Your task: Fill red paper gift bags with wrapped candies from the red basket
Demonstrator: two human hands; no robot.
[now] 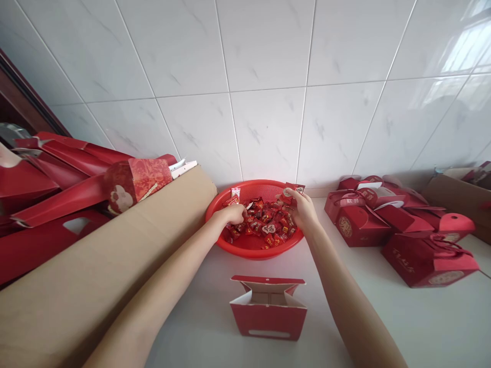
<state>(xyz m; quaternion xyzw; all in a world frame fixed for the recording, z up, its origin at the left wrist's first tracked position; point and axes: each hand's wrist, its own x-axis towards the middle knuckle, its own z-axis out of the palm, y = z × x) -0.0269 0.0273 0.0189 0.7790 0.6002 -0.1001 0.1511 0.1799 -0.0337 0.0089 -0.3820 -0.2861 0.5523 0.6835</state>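
A red plastic basket with a perforated wall holds many small wrapped candies, mostly red. My left hand reaches in at the basket's left side, fingers curled down among the candies; whatever they grip is hidden. At the right rim, my right hand pinches a red wrapped candy between thumb and fingers. In front of the basket, between my forearms, a red paper gift box stands upright with its top open and its inside visible.
On the left, a large cardboard box holds red folded cartons. Several closed red gift boxes with ribbons stand on the white tabletop at right. Another cardboard box sits at far right. A tiled wall rises behind.
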